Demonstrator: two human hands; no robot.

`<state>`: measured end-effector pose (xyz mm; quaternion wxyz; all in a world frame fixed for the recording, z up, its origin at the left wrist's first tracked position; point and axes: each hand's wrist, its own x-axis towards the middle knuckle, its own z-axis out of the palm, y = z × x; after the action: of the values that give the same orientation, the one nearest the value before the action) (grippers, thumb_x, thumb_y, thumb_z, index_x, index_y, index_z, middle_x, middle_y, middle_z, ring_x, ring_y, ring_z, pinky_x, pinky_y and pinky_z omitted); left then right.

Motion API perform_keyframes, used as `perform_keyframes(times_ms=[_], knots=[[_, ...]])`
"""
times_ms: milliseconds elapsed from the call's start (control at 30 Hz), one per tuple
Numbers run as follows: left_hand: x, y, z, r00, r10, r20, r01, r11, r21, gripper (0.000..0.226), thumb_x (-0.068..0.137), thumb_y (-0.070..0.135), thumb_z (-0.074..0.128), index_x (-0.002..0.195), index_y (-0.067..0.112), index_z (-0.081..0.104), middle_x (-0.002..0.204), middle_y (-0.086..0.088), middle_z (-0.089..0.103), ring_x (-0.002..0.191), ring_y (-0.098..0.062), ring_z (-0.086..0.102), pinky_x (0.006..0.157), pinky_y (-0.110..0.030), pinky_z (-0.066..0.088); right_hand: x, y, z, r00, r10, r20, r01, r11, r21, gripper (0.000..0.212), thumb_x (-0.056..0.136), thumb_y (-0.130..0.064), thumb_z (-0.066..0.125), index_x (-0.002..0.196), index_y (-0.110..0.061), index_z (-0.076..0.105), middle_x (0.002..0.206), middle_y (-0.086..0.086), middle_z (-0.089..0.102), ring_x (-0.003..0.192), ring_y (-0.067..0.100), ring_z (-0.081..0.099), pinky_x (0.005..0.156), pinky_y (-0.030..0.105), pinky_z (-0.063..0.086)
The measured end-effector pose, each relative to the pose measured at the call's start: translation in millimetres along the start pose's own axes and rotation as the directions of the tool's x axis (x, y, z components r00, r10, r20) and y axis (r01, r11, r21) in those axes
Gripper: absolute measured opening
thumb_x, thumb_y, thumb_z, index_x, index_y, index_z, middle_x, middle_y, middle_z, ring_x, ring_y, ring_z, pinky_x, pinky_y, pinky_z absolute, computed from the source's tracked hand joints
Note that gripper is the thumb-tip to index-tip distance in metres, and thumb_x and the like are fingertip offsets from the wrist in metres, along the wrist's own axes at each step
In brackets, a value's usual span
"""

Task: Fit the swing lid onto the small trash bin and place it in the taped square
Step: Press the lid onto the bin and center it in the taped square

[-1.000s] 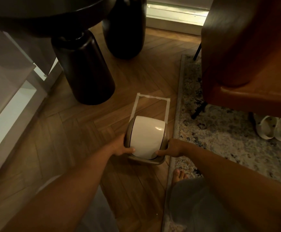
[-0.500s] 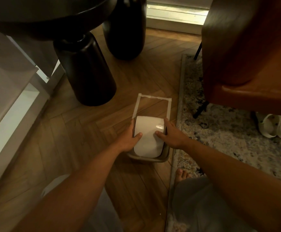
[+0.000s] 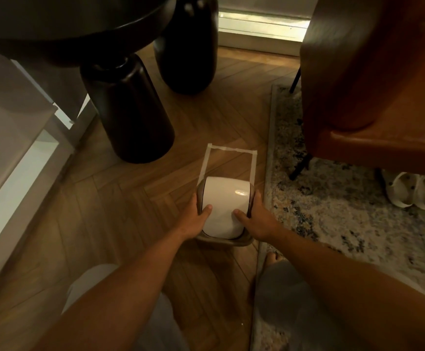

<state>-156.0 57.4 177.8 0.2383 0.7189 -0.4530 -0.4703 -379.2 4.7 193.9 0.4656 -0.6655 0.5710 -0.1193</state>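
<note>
A small tan trash bin (image 3: 234, 241) stands on the wooden floor with a white curved swing lid (image 3: 225, 202) on top of it. My left hand (image 3: 195, 219) grips the bin's left side, thumb on the lid. My right hand (image 3: 255, 220) grips the right side, thumb also on the lid. A taped square (image 3: 228, 149) of pale tape lies on the floor just beyond the bin. The bin covers the near part of the square; its near rim sits outside it. The bin's body below the rim is hidden.
Two dark round table legs (image 3: 127, 110) stand to the far left of the square. A patterned rug (image 3: 345, 211) lies right of it, with an orange chair (image 3: 373, 84) and pale sandals (image 3: 414, 190). A white cabinet (image 3: 11, 153) runs along the left. My bare foot (image 3: 273, 258) rests near the rug's edge.
Both hands moved from the bin's near corners up along its sides, thumbs now pressing on the lid. The bin shifted slightly toward the taped square.
</note>
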Motion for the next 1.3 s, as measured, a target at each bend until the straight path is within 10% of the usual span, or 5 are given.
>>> perform_keyframes(times_ms=[433,633,1300], knots=[[11,-31,32,0.981,-0.003,-0.194,-0.023,0.991,-0.131,0.093,0.079,0.092,0.040,0.155,0.043,0.023,0.151,0.003,0.049,0.128,-0.022,0.055,0.101,-0.048,0.053,-10,25,48,0.968,0.013,-0.249,0.031,0.985,0.172,0.119,0.074,-0.076,0.072,0.163,-0.034,0.005,0.156,0.002,0.041,0.143,0.021,0.043,0.110,0.052,0.046],[18,-35,42,0.955,0.005,-0.295,-0.082,0.965,-0.249,0.098,0.071,0.093,0.052,0.152,0.040,0.036,0.139,0.007,0.057,0.113,-0.013,0.060,0.078,-0.023,0.055,1,23,58,0.927,0.046,-0.372,0.113,0.912,0.394,0.084,0.089,-0.062,0.066,0.159,-0.035,0.027,0.146,-0.004,0.053,0.132,0.016,0.055,0.103,0.051,0.053],[120,-13,32,0.872,0.087,-0.482,-0.235,0.938,-0.255,0.109,0.068,0.092,0.055,0.150,0.020,0.045,0.139,-0.005,0.060,0.117,-0.022,0.064,0.089,-0.044,0.060,106,18,39,0.855,0.039,-0.517,0.159,0.929,0.334,0.076,0.091,-0.067,0.052,0.153,-0.023,0.044,0.138,0.003,0.057,0.126,0.022,0.058,0.099,0.052,0.053]])
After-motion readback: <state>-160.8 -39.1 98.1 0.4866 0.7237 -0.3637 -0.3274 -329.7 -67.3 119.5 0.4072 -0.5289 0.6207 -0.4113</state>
